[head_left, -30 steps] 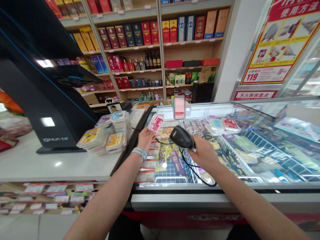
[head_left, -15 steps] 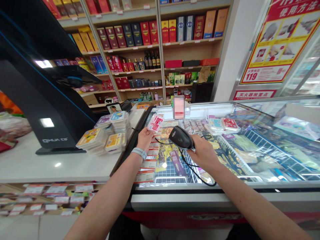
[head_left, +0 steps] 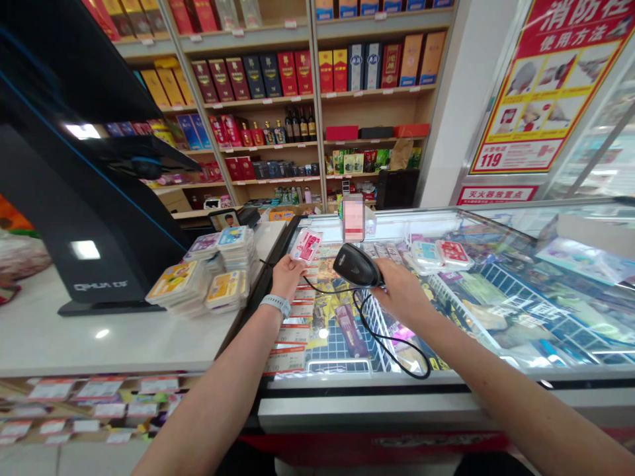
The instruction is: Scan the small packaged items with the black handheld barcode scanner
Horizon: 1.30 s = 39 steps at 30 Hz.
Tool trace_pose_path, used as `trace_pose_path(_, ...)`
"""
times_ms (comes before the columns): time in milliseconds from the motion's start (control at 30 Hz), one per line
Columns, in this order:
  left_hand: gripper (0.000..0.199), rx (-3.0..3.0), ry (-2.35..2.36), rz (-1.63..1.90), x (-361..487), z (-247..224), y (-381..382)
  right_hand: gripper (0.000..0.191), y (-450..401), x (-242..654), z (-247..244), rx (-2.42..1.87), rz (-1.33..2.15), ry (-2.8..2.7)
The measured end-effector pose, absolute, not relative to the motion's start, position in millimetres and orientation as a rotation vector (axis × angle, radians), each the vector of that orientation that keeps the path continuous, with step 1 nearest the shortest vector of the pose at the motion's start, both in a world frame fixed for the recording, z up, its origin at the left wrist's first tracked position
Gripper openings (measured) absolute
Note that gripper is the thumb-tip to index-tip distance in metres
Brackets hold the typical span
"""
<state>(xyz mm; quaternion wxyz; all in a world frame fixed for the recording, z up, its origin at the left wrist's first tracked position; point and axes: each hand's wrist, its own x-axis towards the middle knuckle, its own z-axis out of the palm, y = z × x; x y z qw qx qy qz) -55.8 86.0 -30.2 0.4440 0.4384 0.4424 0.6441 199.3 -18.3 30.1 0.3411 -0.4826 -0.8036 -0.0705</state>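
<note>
My left hand [head_left: 288, 277] pinches the near edge of a small flat pack with a pink and white label [head_left: 306, 246], held over the left side of the freezer's glass top. In my right hand [head_left: 403, 291] is a black barcode scanner [head_left: 358, 266], its head pointing left toward the pack. The fingers of that hand wrap round the handle, which they mostly hide. A black cable [head_left: 397, 338] loops from the scanner across the glass. Right of the scanner, a few similar flat packs with blue and red labels [head_left: 449, 254] lie on the glass.
Stacks of flat packs [head_left: 201, 284] stand on the white counter [head_left: 114, 344] at left, beside a black checkout terminal [head_left: 99, 238]. The glass-topped freezer [head_left: 347, 406] holds wire baskets of packaged goods. A box [head_left: 590, 251] sits at its right; shelves of boxes and bottles rise behind.
The view has shifted slightly. Both hands keep their hold on the pack and the scanner, which stay close together. The cable loop on the glass has changed shape a little.
</note>
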Motion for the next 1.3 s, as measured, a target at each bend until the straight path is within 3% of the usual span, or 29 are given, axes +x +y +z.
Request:
trace_pose_path(467, 0.032, 1.122, 1.076, 1.577, -56.1, -31.0, 85.0, 0.037, -7.0, 180.7, 10.7, -1.314, -0.245, -2.093)
trace_pose_path(1133, 0.031, 1.124, 1.075, 1.576, -53.4, -31.9, 80.2, 0.024, -17.6, 181.1, 13.3, -1.332, -0.135, -2.065)
trace_pose_path(1300, 0.031, 1.132, 1.080, 1.568, -53.6, -33.7, 80.8, 0.028, -17.6, 181.2, 11.8, -1.317, -0.106, -2.057)
